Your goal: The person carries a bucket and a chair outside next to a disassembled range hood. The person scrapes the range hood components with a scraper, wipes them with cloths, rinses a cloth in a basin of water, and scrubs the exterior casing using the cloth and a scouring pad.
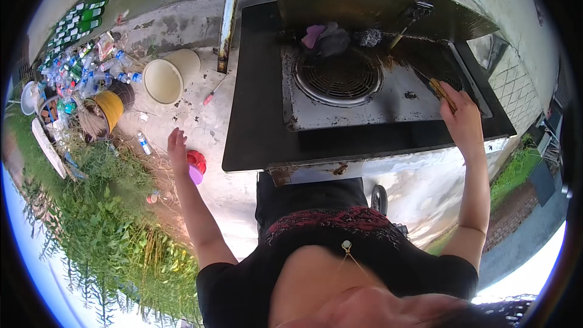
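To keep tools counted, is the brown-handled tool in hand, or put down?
In hand: the right hand is closed around the tool's handle.

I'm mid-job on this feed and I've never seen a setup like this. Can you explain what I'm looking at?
There is no machine here: a person works with two bare hands. The single picture comes from a camera worn on their head, looking forward and down, so their chest fills the bottom and the edges curve.

In front is a worn stove with a round grate. Behind the grate lie a purple cloth and a grey cloth, with a silvery wad beside them.

The right hand grips a tool by its yellowish handle over the stove's right side; I can't tell exactly what it is. The left hand is held out beside the stove, apparently holding nothing.
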